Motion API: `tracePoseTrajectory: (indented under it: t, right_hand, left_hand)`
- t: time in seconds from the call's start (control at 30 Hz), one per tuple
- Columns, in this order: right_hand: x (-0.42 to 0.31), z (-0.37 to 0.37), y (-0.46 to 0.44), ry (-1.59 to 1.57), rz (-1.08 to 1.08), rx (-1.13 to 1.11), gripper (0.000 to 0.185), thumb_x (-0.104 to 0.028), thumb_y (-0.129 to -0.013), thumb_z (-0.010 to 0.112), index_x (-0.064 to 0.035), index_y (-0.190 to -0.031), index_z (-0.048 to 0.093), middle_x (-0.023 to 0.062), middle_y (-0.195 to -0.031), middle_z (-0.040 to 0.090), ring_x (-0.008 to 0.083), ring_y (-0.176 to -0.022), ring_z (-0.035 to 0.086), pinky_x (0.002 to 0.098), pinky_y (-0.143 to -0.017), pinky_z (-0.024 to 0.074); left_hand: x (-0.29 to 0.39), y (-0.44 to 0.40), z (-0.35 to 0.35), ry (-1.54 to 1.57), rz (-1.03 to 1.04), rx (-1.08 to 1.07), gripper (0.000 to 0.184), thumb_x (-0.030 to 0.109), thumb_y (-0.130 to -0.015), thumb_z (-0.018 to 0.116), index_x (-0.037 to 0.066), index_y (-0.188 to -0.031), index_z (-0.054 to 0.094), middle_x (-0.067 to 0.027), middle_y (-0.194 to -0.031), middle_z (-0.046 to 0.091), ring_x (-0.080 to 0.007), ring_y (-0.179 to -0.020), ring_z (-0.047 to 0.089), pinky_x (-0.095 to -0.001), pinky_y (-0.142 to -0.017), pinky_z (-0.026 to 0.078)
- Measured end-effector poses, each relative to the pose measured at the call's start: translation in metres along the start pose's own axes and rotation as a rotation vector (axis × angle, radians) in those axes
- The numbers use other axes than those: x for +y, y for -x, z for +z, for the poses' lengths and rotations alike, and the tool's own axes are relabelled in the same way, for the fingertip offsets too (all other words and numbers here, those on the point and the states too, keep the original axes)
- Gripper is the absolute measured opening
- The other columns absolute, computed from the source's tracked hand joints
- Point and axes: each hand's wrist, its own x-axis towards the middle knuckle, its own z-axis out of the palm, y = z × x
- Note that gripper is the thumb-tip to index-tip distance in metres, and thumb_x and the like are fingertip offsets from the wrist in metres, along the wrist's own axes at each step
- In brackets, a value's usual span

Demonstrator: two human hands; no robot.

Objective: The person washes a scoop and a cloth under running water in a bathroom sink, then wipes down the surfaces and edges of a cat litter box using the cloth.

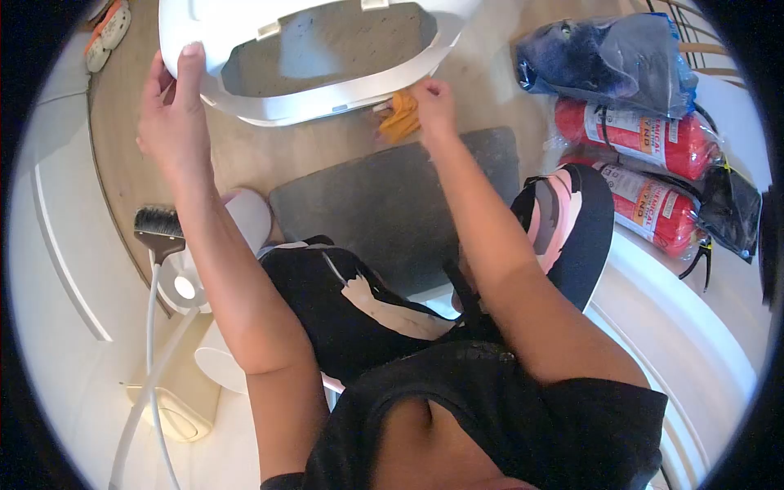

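Observation:
My left hand (175,118) grips the left corner of a white plastic litter box (327,106), thumb on top and fingers round the outer side. Through the box's large rounded opening shows a grainy grey-brown surface (335,53) with dark specks. By the front right rim, my right hand (435,104) is closed on a crumpled orange cloth (398,118), which hangs just below the rim. Whether these fingers also touch the rim I cannot tell. A dark grey mat (384,204) lies on the floor between the box and my knees.
On the right lie two red fire extinguishers (637,139) in clear plastic, beside a dark plastic-wrapped package (600,61). To the left are a long-handled brush (159,229) and a pale yellow container (184,408). Orange-and-white footwear (108,34) sits at the far left.

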Motion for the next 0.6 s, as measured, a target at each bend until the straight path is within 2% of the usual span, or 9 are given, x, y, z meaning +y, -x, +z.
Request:
tracePoseTrajectory:
  t: [0.1, 0.2, 0.27, 0.33, 0.4, 0.47, 0.53, 0.57, 0.6]
  right_hand:
    - [0.006, -0.011, -0.024, -0.102, 0.017, -0.030, 0.017, -0.009, -0.078, 0.064, -0.0013, -0.092, 0.056, 0.0058, -0.083, 0.057, 0.0174, -0.080, 0.056, 0.0314, -0.073, 0.0470]
    - [-0.027, -0.021, -0.051, -0.163, 0.057, -0.075, 0.018, -0.008, -0.081, 0.062, -0.0009, -0.096, 0.056, 0.0070, -0.087, 0.059, 0.0176, -0.082, 0.056, 0.0329, -0.075, 0.0477]
    - [-0.037, -0.026, -0.061, -0.209, 0.043, -0.231, 0.018, -0.008, -0.085, 0.059, -0.0005, -0.100, 0.055, 0.0076, -0.088, 0.059, 0.0177, -0.082, 0.056, 0.0341, -0.075, 0.0484]
    - [-0.018, -0.022, -0.058, -0.250, 0.043, -0.146, 0.017, -0.008, -0.084, 0.060, -0.0002, -0.099, 0.056, 0.0073, -0.088, 0.059, 0.0177, -0.081, 0.056, 0.0337, -0.075, 0.0483]
    - [-0.007, -0.010, -0.046, -0.299, 0.036, -0.050, 0.017, -0.008, -0.083, 0.060, 0.0001, -0.098, 0.057, 0.0070, -0.088, 0.059, 0.0178, -0.081, 0.057, 0.0332, -0.075, 0.0483]
    - [0.000, 0.007, -0.003, -0.191, -0.079, 0.154, 0.015, -0.006, -0.081, 0.062, -0.0010, -0.094, 0.059, 0.0051, -0.088, 0.058, 0.0162, -0.081, 0.056, 0.0316, -0.075, 0.0479]
    - [0.016, 0.010, 0.016, 0.027, -0.129, 0.039, 0.016, -0.008, -0.079, 0.064, -0.0028, -0.094, 0.061, 0.0077, -0.091, 0.058, 0.0189, -0.085, 0.056, 0.0328, -0.078, 0.0469]
    - [0.022, 0.010, 0.029, 0.030, -0.131, 0.045, 0.016, -0.008, -0.079, 0.064, -0.0028, -0.094, 0.061, 0.0077, -0.091, 0.058, 0.0189, -0.085, 0.056, 0.0328, -0.078, 0.0469]
    - [0.021, 0.012, 0.048, 0.242, -0.295, -0.045, 0.019, -0.010, -0.079, 0.064, -0.0040, -0.096, 0.062, 0.0101, -0.093, 0.057, 0.0214, -0.087, 0.056, 0.0340, -0.080, 0.0463]
  left_hand:
    - [-0.003, 0.001, -0.001, -0.001, 0.014, -0.004, 0.075, 0.053, -0.070, 0.069, 0.001, -0.123, 0.055, -0.0122, -0.111, 0.063, -0.0196, -0.104, 0.060, -0.0316, -0.096, 0.039]
    - [-0.003, 0.000, -0.001, -0.007, 0.039, 0.001, 0.076, 0.055, -0.069, 0.069, 0.002, -0.122, 0.056, -0.0116, -0.109, 0.064, -0.0196, -0.104, 0.060, -0.0325, -0.098, 0.038]
    - [-0.003, 0.001, -0.001, -0.023, 0.047, 0.002, 0.077, 0.057, -0.069, 0.070, 0.002, -0.121, 0.057, -0.0112, -0.108, 0.065, -0.0197, -0.104, 0.060, -0.0331, -0.098, 0.037]
    - [0.000, -0.001, -0.002, 0.015, 0.034, -0.041, 0.070, 0.048, -0.078, 0.067, -0.001, -0.126, 0.052, -0.0138, -0.117, 0.058, -0.0195, -0.106, 0.055, -0.0307, -0.094, 0.039]
    - [-0.003, -0.004, -0.002, -0.011, 0.045, -0.050, 0.070, 0.048, -0.077, 0.068, -0.001, -0.125, 0.052, -0.0139, -0.116, 0.059, -0.0195, -0.106, 0.055, -0.0304, -0.094, 0.039]
    - [-0.009, -0.007, -0.001, -0.035, 0.051, -0.068, 0.070, 0.048, -0.077, 0.068, -0.001, -0.125, 0.052, -0.0140, -0.115, 0.059, -0.0196, -0.105, 0.055, -0.0300, -0.093, 0.039]
    - [-0.012, -0.007, 0.001, -0.020, 0.074, -0.008, 0.075, 0.057, -0.069, 0.069, 0.002, -0.119, 0.058, -0.0106, -0.107, 0.065, -0.0192, -0.103, 0.061, -0.0300, -0.097, 0.036]
    - [-0.012, -0.006, 0.002, -0.015, 0.074, -0.013, 0.075, 0.057, -0.069, 0.069, 0.002, -0.119, 0.058, -0.0106, -0.107, 0.065, -0.0192, -0.103, 0.061, -0.0300, -0.097, 0.036]
    - [-0.011, -0.006, 0.000, -0.011, 0.080, -0.043, 0.072, 0.052, -0.074, 0.068, 0.000, -0.121, 0.056, -0.0120, -0.109, 0.063, -0.0191, -0.103, 0.058, -0.0294, -0.094, 0.038]
